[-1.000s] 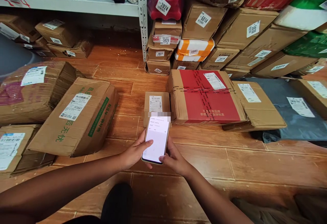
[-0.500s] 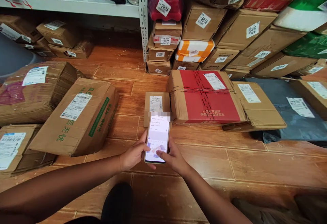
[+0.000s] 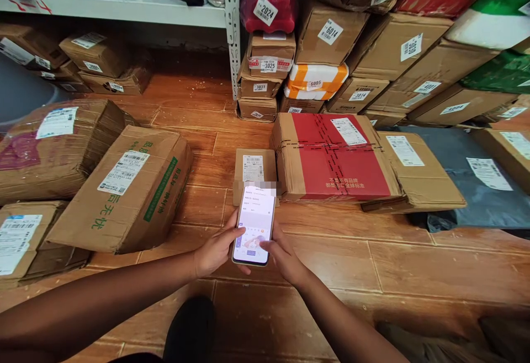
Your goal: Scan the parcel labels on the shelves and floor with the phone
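Both of my hands hold a smartphone (image 3: 254, 220) with a lit white screen above the wooden floor. My left hand (image 3: 215, 250) grips its left edge, thumb on the screen's lower left. My right hand (image 3: 284, 257) supports the right edge, its thumb on the lower screen. Just beyond the phone lies a small cardboard box (image 3: 254, 167) with a white barcode label facing up, partly hidden by the phone's top.
A red-topped box (image 3: 331, 159) lies right of the small box, with a flat brown box (image 3: 418, 172) beside it. Large cartons (image 3: 124, 192) lie on the left. Numbered parcels (image 3: 265, 65) are stacked at the back by a metal shelf post (image 3: 232, 32).
The phone screen went from mostly blank white to showing a lower panel. My right thumb shifted slightly on the lower screen. The phone stays in both hands.
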### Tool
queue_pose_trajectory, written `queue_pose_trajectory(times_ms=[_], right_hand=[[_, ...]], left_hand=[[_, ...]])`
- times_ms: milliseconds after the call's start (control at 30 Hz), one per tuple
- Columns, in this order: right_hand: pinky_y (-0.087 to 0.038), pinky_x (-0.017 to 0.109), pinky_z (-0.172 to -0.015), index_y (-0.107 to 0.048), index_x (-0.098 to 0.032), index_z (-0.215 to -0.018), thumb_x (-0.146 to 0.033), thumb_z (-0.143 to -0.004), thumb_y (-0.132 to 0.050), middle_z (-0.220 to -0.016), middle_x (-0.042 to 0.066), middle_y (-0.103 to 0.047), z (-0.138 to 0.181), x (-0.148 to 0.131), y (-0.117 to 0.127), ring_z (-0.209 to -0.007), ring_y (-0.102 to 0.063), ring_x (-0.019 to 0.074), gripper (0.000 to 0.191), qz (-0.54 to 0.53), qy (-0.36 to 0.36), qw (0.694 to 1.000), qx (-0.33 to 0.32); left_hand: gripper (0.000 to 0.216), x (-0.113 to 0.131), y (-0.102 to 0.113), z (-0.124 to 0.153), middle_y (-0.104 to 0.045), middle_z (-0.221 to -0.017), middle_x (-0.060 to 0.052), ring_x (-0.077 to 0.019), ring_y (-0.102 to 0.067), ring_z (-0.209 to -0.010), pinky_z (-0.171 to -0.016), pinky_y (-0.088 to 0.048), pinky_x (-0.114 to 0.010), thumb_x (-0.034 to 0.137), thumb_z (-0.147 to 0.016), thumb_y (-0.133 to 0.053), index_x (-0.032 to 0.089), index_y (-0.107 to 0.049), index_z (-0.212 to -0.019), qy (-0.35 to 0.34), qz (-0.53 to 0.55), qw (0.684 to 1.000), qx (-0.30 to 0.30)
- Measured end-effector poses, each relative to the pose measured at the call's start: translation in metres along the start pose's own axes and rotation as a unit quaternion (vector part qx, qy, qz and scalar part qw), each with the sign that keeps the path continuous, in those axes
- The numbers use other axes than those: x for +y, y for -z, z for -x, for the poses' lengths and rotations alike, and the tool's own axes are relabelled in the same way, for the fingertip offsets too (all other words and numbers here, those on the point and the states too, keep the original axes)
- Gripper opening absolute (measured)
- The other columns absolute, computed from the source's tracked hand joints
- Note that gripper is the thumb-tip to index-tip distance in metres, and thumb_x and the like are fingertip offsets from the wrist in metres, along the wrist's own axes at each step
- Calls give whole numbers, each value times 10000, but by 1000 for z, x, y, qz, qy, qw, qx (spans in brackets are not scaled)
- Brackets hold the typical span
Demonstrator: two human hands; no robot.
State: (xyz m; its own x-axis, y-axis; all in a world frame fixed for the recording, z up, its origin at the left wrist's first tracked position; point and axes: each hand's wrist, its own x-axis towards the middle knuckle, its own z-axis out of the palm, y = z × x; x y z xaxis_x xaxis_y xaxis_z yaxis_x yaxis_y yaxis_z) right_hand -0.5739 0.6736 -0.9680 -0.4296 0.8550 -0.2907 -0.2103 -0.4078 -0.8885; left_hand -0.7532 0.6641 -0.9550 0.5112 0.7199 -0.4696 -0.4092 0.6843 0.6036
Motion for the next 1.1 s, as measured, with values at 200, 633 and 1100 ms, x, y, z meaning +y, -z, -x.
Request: queue_pose_trajectory(times_ms=[200, 633, 1100], right_hand=[[-393, 444, -981, -537, -237, -1242, -385, -790, -524, -1137, 53, -652, -5, 7, 1, -1098, -551, 304, 476, -15, 4, 1000, 14], [-423, 443, -948, -551, -262, -1174, -252, -718, -610, -1156, 24, -654, -1, 5, 6, -1080, -551, 289, 460, 1, 7, 1000, -2], [-442, 438, -910, -616, -237, -1048, -318, -707, -623, -1049, 37, -694, -4, -1, 0, -996, -588, 291, 350, -25, -9, 999, 45]], left_hand=[[504, -4, 6, 0, -515, -1381, -40, -285, -616, -1101, -536, -618, -296, 300, -902, -469, 416, -346, -1377, -43, 27, 997, -60], [551, -2, 4, -1, -517, -1351, -38, -239, -666, -965, -530, -612, -283, 287, -877, -480, 439, -307, -1378, -24, 21, 998, -58], [603, -3, 2, -2, -515, -1320, -64, -218, -654, -898, -514, -607, -298, 323, -834, -532, 399, -298, -1384, -9, 15, 1000, -22]])
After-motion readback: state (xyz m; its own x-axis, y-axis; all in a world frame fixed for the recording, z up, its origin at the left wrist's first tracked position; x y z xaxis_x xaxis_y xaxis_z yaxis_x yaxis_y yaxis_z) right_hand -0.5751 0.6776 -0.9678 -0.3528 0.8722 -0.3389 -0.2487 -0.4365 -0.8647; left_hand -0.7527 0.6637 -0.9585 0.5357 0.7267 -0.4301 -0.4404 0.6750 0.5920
